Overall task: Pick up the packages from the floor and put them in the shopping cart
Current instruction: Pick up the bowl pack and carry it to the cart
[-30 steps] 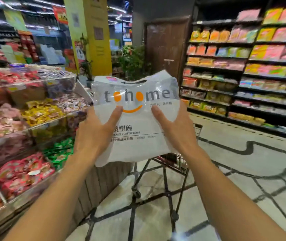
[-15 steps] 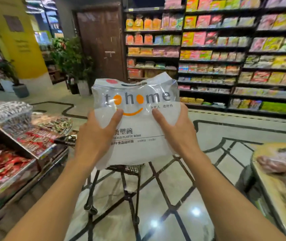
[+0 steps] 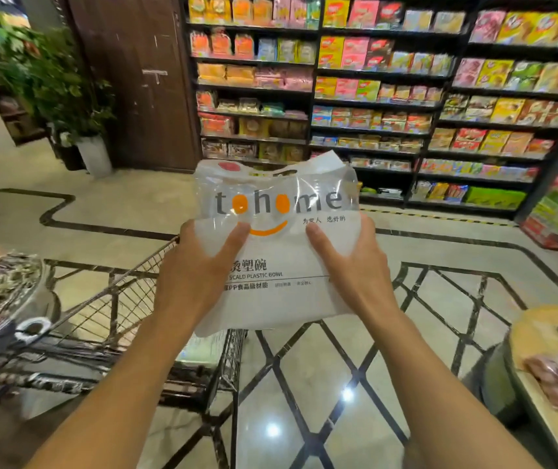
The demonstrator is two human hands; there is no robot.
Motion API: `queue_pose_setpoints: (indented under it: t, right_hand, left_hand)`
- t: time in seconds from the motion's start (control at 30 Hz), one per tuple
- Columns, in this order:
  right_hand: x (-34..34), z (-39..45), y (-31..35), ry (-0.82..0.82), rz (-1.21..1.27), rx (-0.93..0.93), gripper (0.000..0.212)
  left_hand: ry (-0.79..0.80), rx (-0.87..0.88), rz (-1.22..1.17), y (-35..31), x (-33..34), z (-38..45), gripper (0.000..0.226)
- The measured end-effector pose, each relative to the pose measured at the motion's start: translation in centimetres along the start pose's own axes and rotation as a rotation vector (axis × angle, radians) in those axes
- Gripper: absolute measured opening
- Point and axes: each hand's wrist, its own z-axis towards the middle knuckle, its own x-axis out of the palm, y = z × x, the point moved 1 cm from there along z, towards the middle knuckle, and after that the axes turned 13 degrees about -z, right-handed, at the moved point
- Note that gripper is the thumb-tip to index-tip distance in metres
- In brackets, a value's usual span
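Package (image 3: 281,252) between left hand (image 3: 196,279) and right hand (image 3: 355,269), above cart (image 3: 108,299)

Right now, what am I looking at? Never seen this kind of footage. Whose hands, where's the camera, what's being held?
No machine here: a person wears one wide-angle camera on the head, looking forward and down, so the two bare forearms reach in from the bottom edge. It is a shop aisle. The left hand and the right hand each grip one side of a white plastic package printed "tohome" and "plastic bowl", held up in the air at chest level. Below and to the left stands the wire shopping cart; something pale lies inside it, too hidden to name. Ahead are shelves of snacks, a brown door and a potted plant. The tiled floor shows no other packages in this view.
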Motion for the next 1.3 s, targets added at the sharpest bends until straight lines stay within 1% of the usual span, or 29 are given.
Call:
queue_pose_setpoints:
  t: [0.07,0.1,0.27,0.4,0.5,0.6,0.67,0.7,0.77,0.83,0.93,1.07,1.1,1.2,1.3]
  right_hand:
    - [1.1,2.9,-0.4,-0.003,-0.014,0.011,0.061]
    - [1.8,4.3,-0.6,-0.001,-0.019,0.017,0.061]
    - [5.5,11.3,-1.0,0.024,-0.034,0.011,0.083]
    - [9.2,17.7,-1.6,0.075,-0.019,-0.026,0.089]
    - [12.2,23.0,-2.4,0.124,0.013,-0.056,0.09]
    - [14.6,28.6,-2.6,0.197,0.005,-0.11,0.096]
    - [16.0,32.3,-2.4,0.248,0.018,-0.153,0.096]
    - [16.8,34.0,-2.3,0.278,0.02,-0.175,0.095]
    - [18.7,36.7,-1.6,0.335,0.038,-0.225,0.096]
    - [21.1,38.9,-0.8,0.384,0.053,-0.262,0.095]
    - [24.9,40.8,0.5,0.463,0.061,-0.312,0.093]
    - [30.4,42.5,3.0,0.558,0.07,-0.387,0.086]
    - [31.9,42.9,3.6,0.58,0.071,-0.407,0.085]
    - [36.6,43.4,5.5,0.637,0.052,-0.463,0.086]
    - [41.4,43.4,6.9,0.691,0.022,-0.501,0.08]
  left_hand:
    - [0.015,-0.023,-0.015,0.8,1.5,2.9,0.08]
    - [0.023,-0.037,-0.02,1.1,2.2,4.2,0.083]
    - [0.02,-0.057,0.013,2.6,5.1,10.6,0.09]
    - [-0.047,-0.111,0.005,4.4,7.4,15.5,0.08]
    - [-0.11,-0.145,0.01,5.7,9.7,19.4,0.079]
    - [-0.176,-0.193,0.012,6.4,12.0,23.4,0.077]
    - [-0.229,-0.227,-0.011,6.8,13.2,25.6,0.075]
    - [-0.253,-0.24,-0.026,7.2,13.5,26.6,0.079]
    - [-0.314,-0.239,-0.044,7.9,13.9,28.2,0.095]
    - [-0.381,-0.254,-0.016,9.1,13.7,29.7,0.098]
    - [-0.478,-0.307,-0.031,11.0,12.8,31.5,0.089]
    - [-0.579,-0.369,-0.028,13.8,10.9,33.4,0.056]
    - [-0.598,-0.383,-0.031,14.5,10.3,33.9,0.052]
    - [-0.673,-0.407,-0.048,17.3,8.5,35.6,0.053]
    - [-0.748,-0.455,-0.074,20.5,6.7,36.9,0.049]
